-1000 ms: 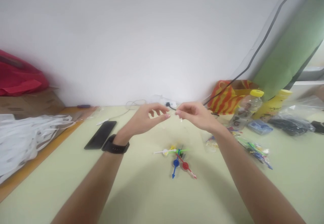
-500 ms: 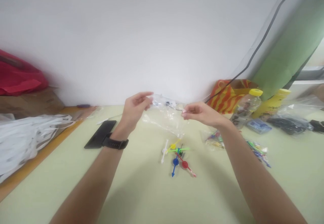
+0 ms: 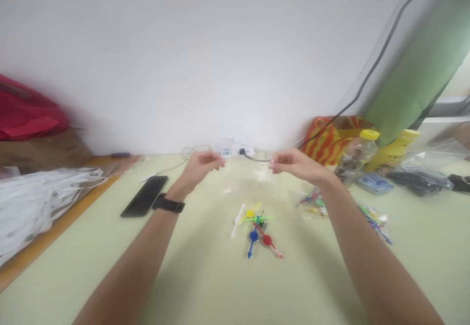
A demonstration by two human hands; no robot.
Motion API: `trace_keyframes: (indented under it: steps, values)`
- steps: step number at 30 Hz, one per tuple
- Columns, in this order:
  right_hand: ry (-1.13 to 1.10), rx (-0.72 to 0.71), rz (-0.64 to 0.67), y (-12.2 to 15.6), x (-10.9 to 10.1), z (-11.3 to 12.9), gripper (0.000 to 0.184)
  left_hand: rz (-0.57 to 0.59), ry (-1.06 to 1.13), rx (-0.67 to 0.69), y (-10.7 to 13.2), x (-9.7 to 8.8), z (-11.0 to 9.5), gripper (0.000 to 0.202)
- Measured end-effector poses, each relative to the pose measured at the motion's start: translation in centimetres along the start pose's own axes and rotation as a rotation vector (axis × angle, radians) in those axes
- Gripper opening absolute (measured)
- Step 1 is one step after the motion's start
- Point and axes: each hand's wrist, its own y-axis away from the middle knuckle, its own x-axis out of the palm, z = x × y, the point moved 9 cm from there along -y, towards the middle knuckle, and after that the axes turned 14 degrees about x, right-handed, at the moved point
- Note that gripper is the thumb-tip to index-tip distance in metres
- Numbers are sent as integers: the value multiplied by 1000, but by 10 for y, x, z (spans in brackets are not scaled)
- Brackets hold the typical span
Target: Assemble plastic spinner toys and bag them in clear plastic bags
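My left hand (image 3: 203, 165) and my right hand (image 3: 293, 164) are raised over the pale green table (image 3: 205, 276), each pinching one top corner of a clear plastic bag (image 3: 249, 183) stretched between them. The bag hangs down to the table and is hard to see. Below it lies a small pile of coloured plastic picks (image 3: 257, 227): white, yellow, green, blue and red. A black watch (image 3: 168, 204) sits on my left wrist.
A black phone (image 3: 144, 196) lies left of my left hand. White strips (image 3: 33, 197) are heaped at far left. Small filled bags of picks (image 3: 312, 203) lie at right, beside bottles (image 3: 354, 161), a striped bag (image 3: 328, 141) and a power strip (image 3: 235, 150).
My hands have drawn apart, pulling the clear bag open and wide between them. The white pick has swung from lying sideways to pointing downward in the pile.
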Motion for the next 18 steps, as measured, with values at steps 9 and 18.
trace_keyframes:
  steps: [9, 18]
  values:
    - [-99, -20, -159, -3, -25, -7, 38, 317, -59, -100, 12, 23, 8, 35]
    - [-172, -9, -162, -5, -33, -19, 41, 317, -45, -106, 13, 22, 19, 31]
